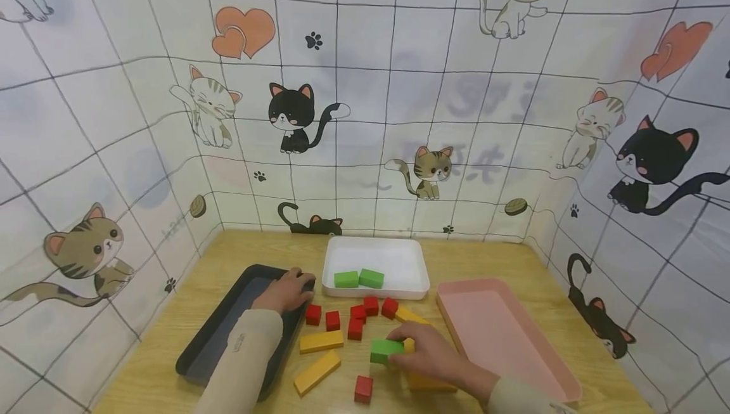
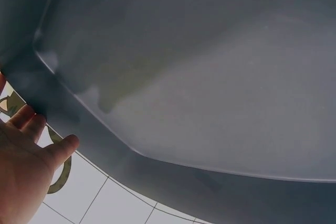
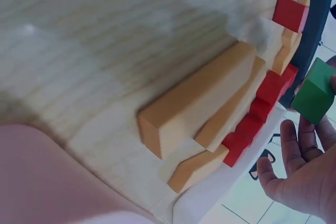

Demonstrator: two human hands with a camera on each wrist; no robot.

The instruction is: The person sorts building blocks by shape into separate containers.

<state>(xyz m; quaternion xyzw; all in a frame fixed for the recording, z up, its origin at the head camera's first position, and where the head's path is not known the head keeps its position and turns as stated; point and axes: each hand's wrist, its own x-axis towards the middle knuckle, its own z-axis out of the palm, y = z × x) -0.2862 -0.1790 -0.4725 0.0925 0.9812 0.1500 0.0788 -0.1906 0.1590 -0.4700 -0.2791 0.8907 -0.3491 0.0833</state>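
My right hand (image 1: 429, 352) pinches a green block (image 1: 383, 351) between thumb and fingers, above the yellow and red blocks on the table. The right wrist view also has this green block (image 3: 314, 93) at the right edge, with the hand (image 3: 307, 184) below it. My left hand (image 1: 289, 291) rests at the far right corner of a dark grey tray (image 1: 211, 338). Its fingers touch the tray's rim in the left wrist view, where the hand (image 2: 23, 166) is partly cut off. Two green blocks (image 1: 346, 279) lie in the white tray (image 1: 393, 255).
Several red cubes (image 1: 355, 329) and yellow blocks (image 1: 321, 342) lie between the trays. One red cube (image 1: 363, 389) sits nearer the front. A pink tray (image 1: 507, 331) stands at the right. A cat-patterned covering (image 1: 365, 103) encloses the wooden table (image 1: 274, 246) at back and sides.
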